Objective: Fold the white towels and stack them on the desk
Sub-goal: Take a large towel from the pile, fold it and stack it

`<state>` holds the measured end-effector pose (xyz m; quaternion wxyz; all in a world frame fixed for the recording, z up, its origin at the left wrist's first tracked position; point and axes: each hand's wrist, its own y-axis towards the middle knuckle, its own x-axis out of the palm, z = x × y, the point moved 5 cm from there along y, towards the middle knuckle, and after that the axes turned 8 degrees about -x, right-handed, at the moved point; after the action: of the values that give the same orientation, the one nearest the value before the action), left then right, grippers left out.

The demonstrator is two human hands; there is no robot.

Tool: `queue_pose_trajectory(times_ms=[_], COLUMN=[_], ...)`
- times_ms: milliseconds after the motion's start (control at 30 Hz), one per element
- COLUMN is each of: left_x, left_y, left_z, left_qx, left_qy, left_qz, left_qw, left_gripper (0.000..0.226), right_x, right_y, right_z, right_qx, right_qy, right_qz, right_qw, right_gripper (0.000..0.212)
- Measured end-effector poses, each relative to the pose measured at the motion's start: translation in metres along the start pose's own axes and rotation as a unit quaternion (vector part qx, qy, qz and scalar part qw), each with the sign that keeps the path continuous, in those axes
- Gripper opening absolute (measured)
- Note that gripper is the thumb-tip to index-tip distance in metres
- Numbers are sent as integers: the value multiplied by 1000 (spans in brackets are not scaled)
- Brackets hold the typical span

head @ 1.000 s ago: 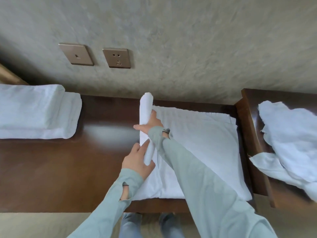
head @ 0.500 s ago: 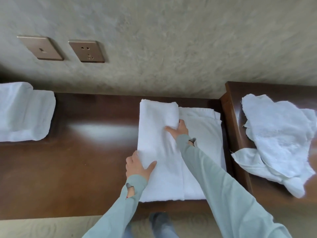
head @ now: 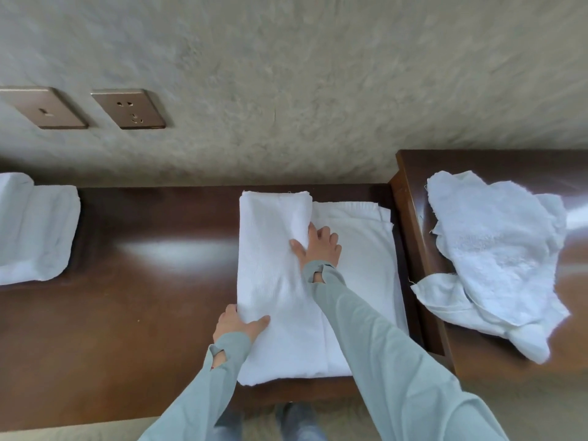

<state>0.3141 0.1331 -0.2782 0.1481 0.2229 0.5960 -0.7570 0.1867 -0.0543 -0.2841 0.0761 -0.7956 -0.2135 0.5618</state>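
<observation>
A white towel (head: 276, 281) lies on the dark wooden desk (head: 143, 313), its left part folded over to the right as a raised flap. My left hand (head: 237, 324) grips the flap's left edge near the front, thumb on top and fingers under the cloth. My right hand (head: 319, 248) presses flat on the towel at the flap's right edge, fingers spread. A stack of folded white towels (head: 31, 230) sits at the desk's far left, partly cut off by the frame.
A heap of crumpled white towels (head: 496, 259) lies on a higher wooden surface (head: 413, 173) to the right. Two metal wall sockets (head: 129, 108) are set in the textured wall behind the desk. Carpet and my feet show below the front edge.
The rolled left edge of the towel was carried over to the right and laid down as a wide flap. My right hand has flattened onto the flap's edge; the view shifted right.
</observation>
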Motion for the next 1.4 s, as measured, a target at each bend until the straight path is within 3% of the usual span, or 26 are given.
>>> queue_pose_trajectory(times_ms=[100, 167, 267, 333, 433, 533, 700, 733, 800, 867, 967, 1033, 1100, 1133, 1233, 1300, 1400], left_x=[-3, -7, -11, -10, -1, 20, 73, 88, 119, 149, 163, 142, 123, 121, 131, 141, 146], left_y=[-3, -6, -17, -35, -69, -99, -141, -145, -150, -153, -148, -132, -111, -96, -71, -67, -59], left_z=[1, 2, 15, 32, 63, 94, 135, 142, 157, 168, 167, 153, 133, 122, 106, 104, 103], left_qx=[-9, -5, 37, 82, 146, 201, 310, 318, 330, 354, 362, 336, 254, 194, 66, 30, -2], left_qy=[-55, -96, -114, -107, -50, 16, 107, 123, 142, 135, 31, -54, -60, -59, -89, -93, -106], left_qz=[-5, -9, -20, -26, -16, -5, 13, 10, -2, -54, -88, 29, 119, 106, -35, -101, -130], left_qw=[998, 995, 993, 991, 988, 980, 945, 940, 933, 924, 927, 940, 958, 973, 993, 990, 986], left_gripper=[63, 66, 73, 78, 86, 81, 83, 82, 77, 66, 46, 44, 56, 66, 89, 86, 80], right_x=[-15, -20, 1, 11, -8, -32, -86, -102, -125, -133, -126, -119, -111, -105, -94, -90, -80], right_y=[-8, -28, -67, -77, -64, -43, -7, -6, -1, 6, 7, 6, 2, 1, 1, 2, 1], right_z=[-2, -3, -7, -1, 10, 29, 65, 70, 87, 107, 120, 122, 122, 123, 126, 129, 137], right_qx=[23, -21, -89, -43, 61, 145, 167, 144, 103, 82, 102, 105, 97, 94, 83, 82, 68], right_qy=[20, 57, 170, 293, 445, 513, 549, 528, 383, 231, 189, 175, 118, 81, 20, -18, -93], right_qz=[43, 94, 22, -38, -66, -111, -125, -131, -116, -79, -23, 13, 16, 5, -21, -27, -6], right_qw=[999, 994, 981, 954, 891, 839, 809, 827, 911, 966, 976, 979, 988, 992, 996, 996, 993], right_gripper=[78, 71, 63, 64, 58, 55, 92, 87, 74, 82, 71, 71, 76, 78, 80, 78, 75])
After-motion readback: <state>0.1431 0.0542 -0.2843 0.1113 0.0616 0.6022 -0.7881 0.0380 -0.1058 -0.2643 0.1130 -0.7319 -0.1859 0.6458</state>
